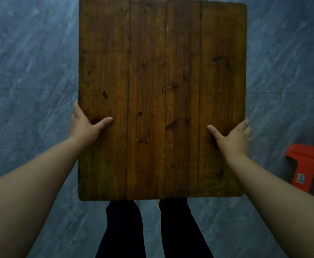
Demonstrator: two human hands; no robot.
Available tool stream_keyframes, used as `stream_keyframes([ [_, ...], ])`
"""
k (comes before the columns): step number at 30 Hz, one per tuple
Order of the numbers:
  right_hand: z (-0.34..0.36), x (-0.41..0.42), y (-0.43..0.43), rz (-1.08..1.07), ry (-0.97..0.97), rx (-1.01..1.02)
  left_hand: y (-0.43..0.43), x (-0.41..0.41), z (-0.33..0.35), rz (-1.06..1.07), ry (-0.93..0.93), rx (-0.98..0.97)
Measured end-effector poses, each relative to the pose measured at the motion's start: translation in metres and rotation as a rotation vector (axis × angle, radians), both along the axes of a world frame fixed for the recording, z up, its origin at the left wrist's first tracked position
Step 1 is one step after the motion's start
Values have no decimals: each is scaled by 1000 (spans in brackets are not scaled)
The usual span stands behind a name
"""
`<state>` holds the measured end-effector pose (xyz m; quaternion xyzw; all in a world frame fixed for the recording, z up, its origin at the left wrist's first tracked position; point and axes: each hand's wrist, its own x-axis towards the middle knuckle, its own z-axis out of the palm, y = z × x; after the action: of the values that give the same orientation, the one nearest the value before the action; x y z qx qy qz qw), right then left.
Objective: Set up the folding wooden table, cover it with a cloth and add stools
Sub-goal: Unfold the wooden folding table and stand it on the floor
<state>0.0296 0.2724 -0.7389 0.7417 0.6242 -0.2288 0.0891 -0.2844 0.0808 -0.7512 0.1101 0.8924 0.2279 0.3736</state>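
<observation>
The wooden table top [161, 81], brown planks with dark knots, fills the middle of the head view, seen from straight above. My left hand [85, 125] grips its left edge, thumb lying on the top and fingers hidden under the edge. My right hand [234, 135] grips the right edge the same way, thumb on the wood. The table's legs are hidden beneath the top. A red plastic stool [309, 164] stands on the floor at the right edge of view.
Grey-blue marbled floor tiles [31, 71] surround the table on all sides. My legs in dark trousers [152, 229] stand just behind the table's near edge.
</observation>
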Motion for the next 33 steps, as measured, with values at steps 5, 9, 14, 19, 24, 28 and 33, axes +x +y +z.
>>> stream_keyframes([
  [5,-1,3,-2,30,-16,31,-5,10,-3,37,14,-29],
  [9,0,6,5,88,-26,42,-10,20,-6,55,26,-40],
  [14,-4,8,15,116,-10,42,-10,26,-6,76,29,-49],
  [19,-3,9,26,138,-20,8,-10,36,-8,106,42,-100],
  [24,6,3,-17,379,-21,171,-13,49,13,-257,344,-198],
  [28,1,-19,-72,787,19,-10,-18,84,18,-1000,469,-84],
  [33,-4,-25,-77,859,-120,-59,-16,93,11,-1064,367,-201],
])
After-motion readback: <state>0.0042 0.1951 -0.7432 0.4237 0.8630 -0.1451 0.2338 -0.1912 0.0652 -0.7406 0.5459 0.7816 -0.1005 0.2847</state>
